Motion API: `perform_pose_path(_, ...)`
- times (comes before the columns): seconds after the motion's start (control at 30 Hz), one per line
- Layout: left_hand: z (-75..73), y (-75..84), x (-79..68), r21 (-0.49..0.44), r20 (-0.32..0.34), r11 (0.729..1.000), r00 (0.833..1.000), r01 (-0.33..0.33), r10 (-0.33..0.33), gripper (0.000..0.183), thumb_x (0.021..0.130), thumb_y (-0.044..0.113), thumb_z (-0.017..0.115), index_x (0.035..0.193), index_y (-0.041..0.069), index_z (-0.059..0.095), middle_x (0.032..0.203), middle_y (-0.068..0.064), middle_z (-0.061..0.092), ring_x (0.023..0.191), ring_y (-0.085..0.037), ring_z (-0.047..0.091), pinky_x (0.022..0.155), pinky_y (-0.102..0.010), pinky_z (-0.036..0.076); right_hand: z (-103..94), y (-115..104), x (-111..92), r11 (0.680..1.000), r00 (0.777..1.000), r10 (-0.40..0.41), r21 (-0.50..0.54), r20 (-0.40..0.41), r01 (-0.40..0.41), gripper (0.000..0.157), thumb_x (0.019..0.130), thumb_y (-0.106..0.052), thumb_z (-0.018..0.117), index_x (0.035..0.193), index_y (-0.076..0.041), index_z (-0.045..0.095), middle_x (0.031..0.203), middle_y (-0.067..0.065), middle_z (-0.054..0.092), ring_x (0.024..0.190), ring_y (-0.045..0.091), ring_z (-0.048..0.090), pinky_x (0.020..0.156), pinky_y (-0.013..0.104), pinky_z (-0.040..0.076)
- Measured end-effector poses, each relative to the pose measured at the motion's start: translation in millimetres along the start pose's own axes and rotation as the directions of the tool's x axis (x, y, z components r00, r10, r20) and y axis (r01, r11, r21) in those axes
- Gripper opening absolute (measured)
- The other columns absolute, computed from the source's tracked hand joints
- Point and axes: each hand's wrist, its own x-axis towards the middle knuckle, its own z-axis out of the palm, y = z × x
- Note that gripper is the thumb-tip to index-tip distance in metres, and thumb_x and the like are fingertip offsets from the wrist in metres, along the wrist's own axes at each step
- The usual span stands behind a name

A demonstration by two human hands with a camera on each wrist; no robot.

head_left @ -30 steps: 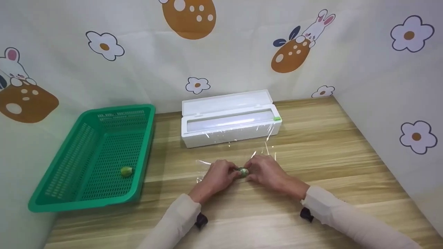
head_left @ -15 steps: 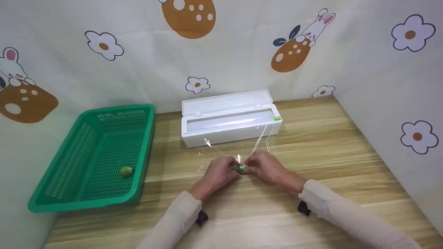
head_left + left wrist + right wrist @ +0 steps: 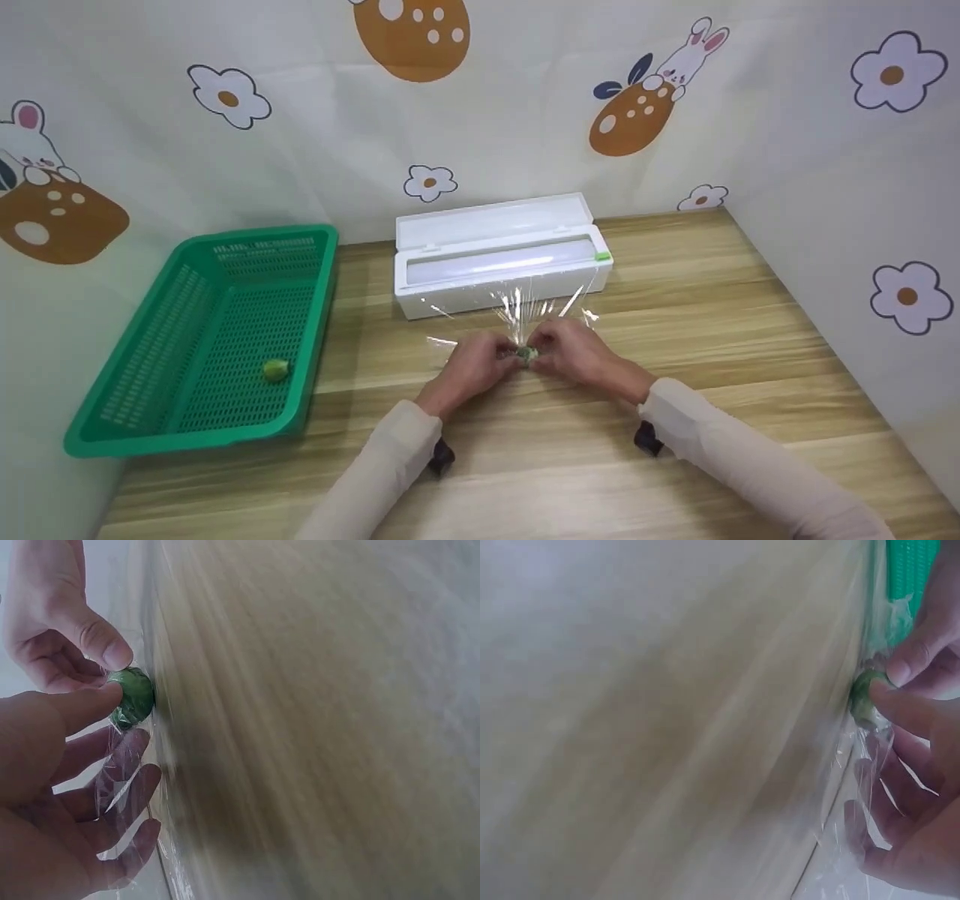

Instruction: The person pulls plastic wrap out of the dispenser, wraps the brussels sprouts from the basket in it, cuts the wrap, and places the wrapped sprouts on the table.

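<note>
A small round green vegetable, which looks like a Brussels sprout [image 3: 136, 696], is wrapped in clear cling film [image 3: 517, 304] just above the wooden table. My left hand [image 3: 477, 365] pinches it from the left, thumb on its near side. From the other side my right hand [image 3: 579, 352] pinches it too, with the thumb on it in the right wrist view. The film spreads over the fingers of both hands and runs in bright creases back to the white cling film box [image 3: 510, 285]. Film and fingers hide part of the sprout [image 3: 864, 699].
The cling film box stands at the back with its lid up, a roll inside and a green slider [image 3: 602, 256] at its right end. On the left is a green plastic basket [image 3: 319, 330] holding another sprout [image 3: 275, 370]. Patterned cloth walls [image 3: 510, 112] border the table.
Both hands have moved slightly forward, toward the box, with the sprout. The film between them and the box has bunched into more creases. The basket and box stay put.
</note>
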Motion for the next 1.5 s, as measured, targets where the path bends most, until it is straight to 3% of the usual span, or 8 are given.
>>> perform_pose_path(0.3, -1.3, -3.0, 7.4, -0.058, 0.010, 0.997, 0.999, 0.052, -0.052, 0.019, 0.084, 0.019, 0.080, 0.100, 0.011, 0.074, 0.096, -0.006, 0.077, 0.086, -0.020, 0.070, 0.078, -0.035, 0.056, -4.5, 4.5, 5.1, 1.000, 0.999, 0.029, 0.012, 0.034, -0.029, 0.018, 0.084, -0.021, 0.079, 0.101, -0.014, 0.078, 0.105, 0.005, 0.075, 0.091, 0.018, 0.067, 0.084, 0.037, 0.055)
perform_pose_path(0.4, -0.3, -4.9, 9.5, -0.065, 0.004, 0.996, 0.998, 0.062, -0.062, 0.018, 0.086, 0.021, 0.079, 0.100, 0.012, 0.076, 0.097, -0.005, 0.077, 0.085, -0.019, 0.068, 0.078, -0.035, 0.055, -5.1, 5.1, 5.1, 0.998, 0.998, 0.056, 0.025, 0.021, -0.057, 0.026, 0.082, -0.020, 0.082, 0.106, -0.012, 0.076, 0.110, 0.006, 0.072, 0.094, 0.019, 0.065, 0.085, 0.037, 0.055)
perform_pose_path(0.53, 0.0, -7.2, 12.8, -0.027, -0.016, 0.999, 0.999, 0.041, -0.041, 0.017, 0.088, 0.022, 0.076, 0.100, 0.011, 0.077, 0.098, -0.005, 0.078, 0.086, -0.018, 0.068, 0.080, -0.035, 0.054, -5.2, 5.2, 6.3, 0.997, 0.998, 0.059, 0.043, -0.004, -0.059, 0.031, 0.077, -0.017, 0.085, 0.106, -0.011, 0.074, 0.105, 0.004, 0.070, 0.092, 0.019, 0.063, 0.083, 0.038, 0.054)
perform_pose_path(0.73, -2.4, -8.2, 13.9, 0.001, -0.011, 0.999, 0.999, 0.048, -0.048, 0.018, 0.092, 0.023, 0.072, 0.105, 0.010, 0.077, 0.100, -0.005, 0.078, 0.088, -0.019, 0.067, 0.079, -0.036, 0.053, -2.3, 6.0, 9.7, 0.998, 0.999, 0.039, 0.047, 0.002, -0.039, 0.021, 0.081, -0.013, 0.082, 0.099, -0.015, 0.073, 0.096, 0.001, 0.071, 0.090, 0.018, 0.062, 0.083, 0.038, 0.052)
perform_pose_path(0.97, -2.2, -11.6, 15.6, -0.093, -0.022, 0.993, 0.996, 0.078, -0.081, 0.026, 0.087, 0.019, 0.077, 0.110, 0.009, 0.073, 0.100, -0.008, 0.076, 0.089, -0.019, 0.068, 0.078, -0.035, 0.056, -4.4, 7.9, 13.4, 1.000, 1.000, 0.015, 0.015, 0.004, -0.015, 0.017, 0.087, -0.013, 0.076, 0.104, -0.013, 0.075, 0.097, 0.004, 0.074, 0.087, 0.018, 0.063, 0.079, 0.037, 0.053)
perform_pose_path(1.23, 0.6, -17.5, 20.7, -0.100, -0.073, 0.992, 0.993, 0.081, -0.088, 0.015, 0.089, 0.018, 0.075, 0.101, 0.009, 0.077, 0.094, -0.007, 0.078, 0.084, -0.017, 0.068, 0.075, -0.033, 0.054, -4.9, 5.3, 20.5, 0.999, 0.998, 0.050, 0.015, -0.022, -0.050, 0.031, 0.087, -0.014, 0.077, 0.116, -0.006, 0.072, 0.104, 0.010, 0.074, 0.095, 0.025, 0.068, 0.086, 0.043, 0.056)
perform_pose_path(1.37, -0.7, -20.1, 22.5, -0.077, -0.094, 0.995, 0.993, 0.068, -0.075, 0.013, 0.091, 0.018, 0.072, 0.098, 0.009, 0.078, 0.093, -0.007, 0.078, 0.084, -0.018, 0.068, 0.075, -0.034, 0.053, -4.5, 2.6, 24.1, 0.998, 0.998, 0.055, 0.043, -0.027, -0.053, 0.025, 0.083, -0.008, 0.079, 0.108, -0.005, 0.072, 0.105, 0.011, 0.071, 0.097, 0.028, 0.066, 0.089, 0.044, 0.055)
perform_pose_path(1.5, -3.0, -19.4, 24.3, -0.024, -0.124, 0.998, 0.990, 0.057, -0.059, 0.014, 0.094, 0.019, 0.069, 0.093, 0.009, 0.079, 0.087, -0.005, 0.077, 0.074, -0.015, 0.062, 0.068, -0.033, 0.051, -2.8, 2.3, 28.1, 1.000, 0.999, 0.020, -0.009, -0.027, -0.020, 0.018, 0.083, -0.009, 0.079, 0.100, -0.005, 0.074, 0.099, 0.010, 0.071, 0.093, 0.025, 0.065, 0.085, 0.043, 0.053)
